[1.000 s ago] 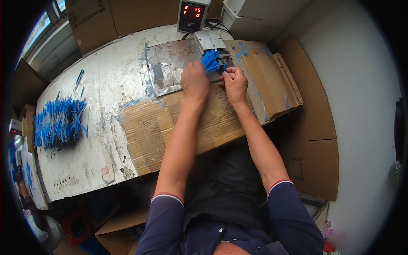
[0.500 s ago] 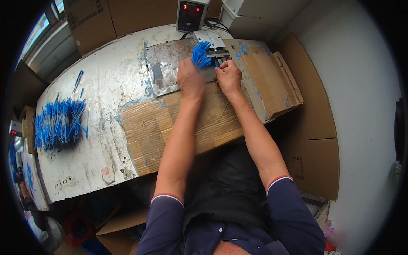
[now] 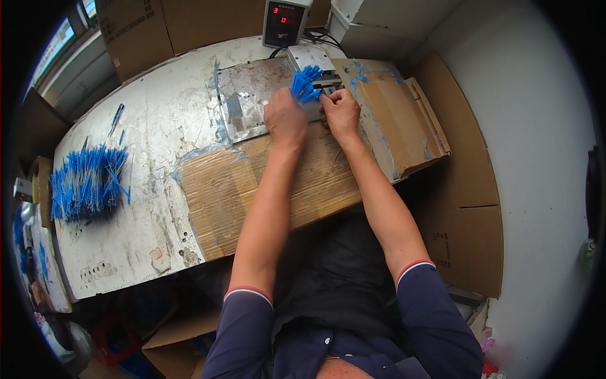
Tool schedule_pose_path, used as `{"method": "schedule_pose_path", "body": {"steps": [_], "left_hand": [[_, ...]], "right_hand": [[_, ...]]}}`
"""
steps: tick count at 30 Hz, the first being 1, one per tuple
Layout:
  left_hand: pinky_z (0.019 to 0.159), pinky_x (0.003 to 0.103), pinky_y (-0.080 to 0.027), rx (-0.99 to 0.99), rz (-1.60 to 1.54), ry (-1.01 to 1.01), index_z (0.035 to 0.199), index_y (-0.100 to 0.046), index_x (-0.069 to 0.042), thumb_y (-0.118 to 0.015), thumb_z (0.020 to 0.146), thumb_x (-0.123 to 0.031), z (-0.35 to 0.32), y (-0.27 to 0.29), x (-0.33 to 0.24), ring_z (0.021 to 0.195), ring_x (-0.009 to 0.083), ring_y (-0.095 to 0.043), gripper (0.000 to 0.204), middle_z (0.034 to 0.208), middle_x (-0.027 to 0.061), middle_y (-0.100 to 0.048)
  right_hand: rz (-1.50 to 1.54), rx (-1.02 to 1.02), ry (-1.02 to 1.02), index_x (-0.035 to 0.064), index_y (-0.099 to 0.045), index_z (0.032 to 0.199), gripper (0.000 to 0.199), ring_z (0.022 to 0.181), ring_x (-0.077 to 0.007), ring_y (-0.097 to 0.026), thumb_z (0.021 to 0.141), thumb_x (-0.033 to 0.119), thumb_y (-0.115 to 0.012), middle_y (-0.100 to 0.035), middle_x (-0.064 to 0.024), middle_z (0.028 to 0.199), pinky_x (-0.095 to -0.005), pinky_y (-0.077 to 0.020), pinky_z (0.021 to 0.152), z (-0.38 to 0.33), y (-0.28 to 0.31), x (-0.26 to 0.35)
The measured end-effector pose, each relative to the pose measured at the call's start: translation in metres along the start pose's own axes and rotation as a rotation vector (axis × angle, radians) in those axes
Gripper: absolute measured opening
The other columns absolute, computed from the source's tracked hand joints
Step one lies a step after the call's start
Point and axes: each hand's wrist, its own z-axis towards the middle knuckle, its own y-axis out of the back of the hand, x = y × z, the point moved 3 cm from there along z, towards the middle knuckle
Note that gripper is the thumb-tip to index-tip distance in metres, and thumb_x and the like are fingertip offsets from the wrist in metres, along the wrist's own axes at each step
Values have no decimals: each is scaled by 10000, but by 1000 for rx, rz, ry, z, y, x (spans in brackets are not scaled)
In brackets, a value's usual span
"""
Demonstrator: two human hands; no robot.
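Note:
My left hand is closed around a bundle of thin blue-ended wires, the blue ends fanning out above the fingers. Motion slightly blurs this hand. Beside it, my right hand is closed in a pinch close to the bundle's right side. What lies between its fingertips, if anything, is too small to make out. Both hands are at the front of a small metal machine, whose dark slot is partly hidden behind the bundle. Under the hands lies a worn metal plate.
A large pile of blue-ended wires lies on the white table at left, near a blue pen-like tool. Behind the machine stands a display box. Flattened cardboard covers the table's front; a cardboard box is at right. Another person shows at far left.
The bundle in my left hand has shifted slightly right and down, nearer my right hand. A blue piece at my right fingertips no longer shows. The display's red digits have changed.

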Motion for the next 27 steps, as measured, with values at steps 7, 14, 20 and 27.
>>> {"method": "schedule_pose_path", "body": {"steps": [7, 14, 20, 27], "left_hand": [[797, 502, -487, 61, 70, -31, 1006, -636, -39, -566, 856, -30, -2, 8, 11, 896, 392, -646, 166, 919, 180, -678], [798, 503, -491, 100, 79, -23, 982, -642, -32, -557, 849, -23, -2, 3, 5, 896, 399, -650, 158, 921, 183, -678], [800, 499, -492, 96, 108, -47, 995, -648, -31, -563, 838, -17, -4, 7, 9, 879, 398, -647, 179, 906, 182, -673], [798, 482, -494, 183, 186, -122, 994, -625, -31, -570, 821, -9, -3, 5, 4, 922, 375, -647, 183, 938, 176, -657]], "right_hand": [[-358, 25, 189, 63, -649, 786, 233, 721, -317, -696, 833, 253, -776, -703, -107, 746, -416, -541, 694, -76, 53, 40], [-614, 248, 190, 48, -646, 801, 243, 868, -379, -696, 812, 260, -764, -714, -176, 867, -472, -531, 780, -93, 65, 29], [-534, 218, 173, 54, -680, 883, 185, 888, -383, -691, 808, 215, -734, -720, -163, 896, -480, -530, 798, -105, 76, 31], [-606, 190, 110, 69, -700, 779, 142, 846, -369, -698, 830, 200, -681, -720, -141, 839, -474, -543, 795, -103, 77, 21]]}}
